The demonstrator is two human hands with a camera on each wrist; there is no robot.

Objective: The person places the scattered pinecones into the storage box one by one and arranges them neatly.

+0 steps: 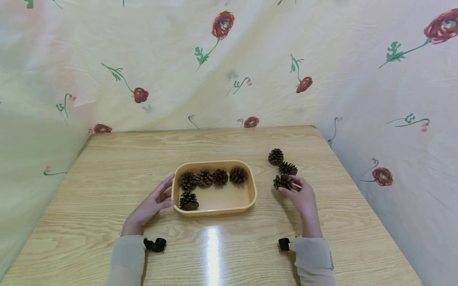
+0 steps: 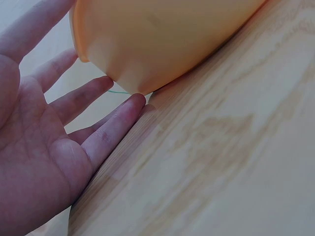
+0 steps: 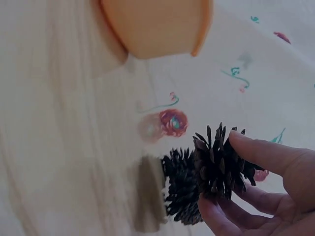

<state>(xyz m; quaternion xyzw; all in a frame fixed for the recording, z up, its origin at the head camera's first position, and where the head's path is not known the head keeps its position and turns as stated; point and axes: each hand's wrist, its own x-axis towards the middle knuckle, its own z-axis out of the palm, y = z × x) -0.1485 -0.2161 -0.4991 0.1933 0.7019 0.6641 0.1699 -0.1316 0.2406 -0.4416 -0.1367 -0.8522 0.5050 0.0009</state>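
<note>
A yellow-orange plastic tub (image 1: 222,209) stands mid-table with several brown pine cones (image 1: 220,177) along its back wall and left end. My left hand (image 1: 152,206) touches the tub's left end with spread, mostly straight fingers; in the left wrist view the fingertips (image 2: 139,101) meet the tub wall (image 2: 162,39). To the right of the tub, my right hand (image 1: 303,198) pinches a pine cone (image 1: 282,182) between thumb and fingers. The right wrist view shows this held cone (image 3: 221,164) raised off the table, partly covering another cone (image 3: 181,187) behind it.
Two loose pine cones, one farther back (image 1: 276,157) and one nearer (image 1: 288,168), lie just beyond the right hand. A flowered cloth (image 1: 161,59) hangs behind and beside the wooden table (image 1: 107,171). Small black cameras (image 1: 156,244) sit at both wrists.
</note>
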